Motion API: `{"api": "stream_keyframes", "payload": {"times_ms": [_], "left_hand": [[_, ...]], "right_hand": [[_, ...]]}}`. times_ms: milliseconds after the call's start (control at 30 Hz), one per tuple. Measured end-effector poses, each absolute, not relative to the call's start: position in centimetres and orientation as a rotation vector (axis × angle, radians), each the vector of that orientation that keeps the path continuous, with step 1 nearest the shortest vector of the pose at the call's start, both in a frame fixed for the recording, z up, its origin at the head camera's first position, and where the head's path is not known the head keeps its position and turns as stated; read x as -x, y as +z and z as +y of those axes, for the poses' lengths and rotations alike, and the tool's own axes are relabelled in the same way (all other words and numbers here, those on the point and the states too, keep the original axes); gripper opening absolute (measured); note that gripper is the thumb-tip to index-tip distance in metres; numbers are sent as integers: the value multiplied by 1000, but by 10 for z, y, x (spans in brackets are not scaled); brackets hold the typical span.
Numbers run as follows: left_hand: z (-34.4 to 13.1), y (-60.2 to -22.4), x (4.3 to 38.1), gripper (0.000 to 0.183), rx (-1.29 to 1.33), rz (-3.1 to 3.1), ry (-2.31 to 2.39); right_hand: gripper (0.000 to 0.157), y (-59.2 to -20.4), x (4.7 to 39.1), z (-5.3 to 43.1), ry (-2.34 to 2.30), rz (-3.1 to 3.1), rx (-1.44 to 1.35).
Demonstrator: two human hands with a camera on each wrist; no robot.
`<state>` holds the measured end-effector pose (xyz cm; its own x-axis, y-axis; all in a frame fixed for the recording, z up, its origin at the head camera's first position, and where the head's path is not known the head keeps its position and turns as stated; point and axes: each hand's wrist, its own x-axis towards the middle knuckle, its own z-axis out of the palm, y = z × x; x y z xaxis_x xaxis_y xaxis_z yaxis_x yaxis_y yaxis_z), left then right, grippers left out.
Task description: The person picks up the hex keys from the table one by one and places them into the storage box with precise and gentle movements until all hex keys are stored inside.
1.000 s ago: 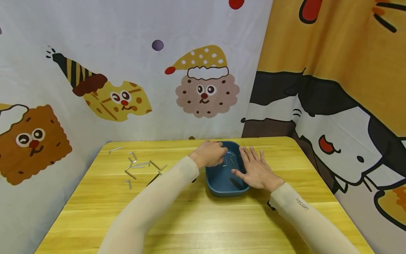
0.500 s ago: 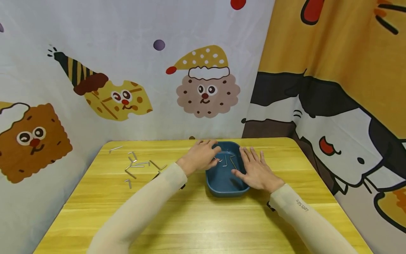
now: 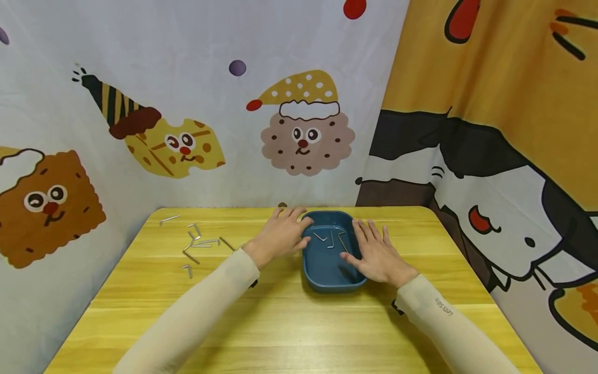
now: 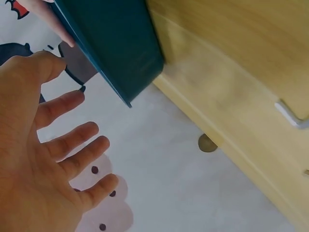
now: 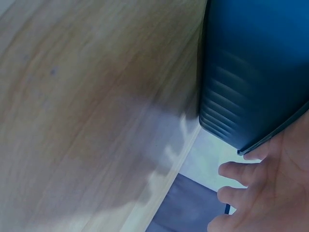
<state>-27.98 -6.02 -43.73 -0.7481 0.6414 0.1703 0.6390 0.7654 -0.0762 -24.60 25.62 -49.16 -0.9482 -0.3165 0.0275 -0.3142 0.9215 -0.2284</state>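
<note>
Blue bin (image 3: pixel 327 265) lies lengthwise front to back between left grip (image 3: pixel 282 235) and right grip (image 3: pixel 379 256), both unclenched.

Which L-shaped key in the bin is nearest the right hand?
The rightmost, yellowish key, by the right hand; the silvery middle key and left key lie further left.

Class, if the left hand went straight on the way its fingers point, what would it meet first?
Probably the blue container: in the head view it lies just ahead of the left hand, though depth is unclear and the hand might pass above.
</note>
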Motion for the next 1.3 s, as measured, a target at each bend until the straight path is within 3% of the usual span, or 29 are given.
{"api": "stream_keyframes", "payload": {"times_ms": [433,1300], "left_hand": [[-116,-451,274,47,961,-2866,-120],[-205,-480,250,50,1219,-2940,-113]], "right_hand": [[105,-492,244,256,-372,3075,504],[105,-490,244,255,-369,3076,508]]}}
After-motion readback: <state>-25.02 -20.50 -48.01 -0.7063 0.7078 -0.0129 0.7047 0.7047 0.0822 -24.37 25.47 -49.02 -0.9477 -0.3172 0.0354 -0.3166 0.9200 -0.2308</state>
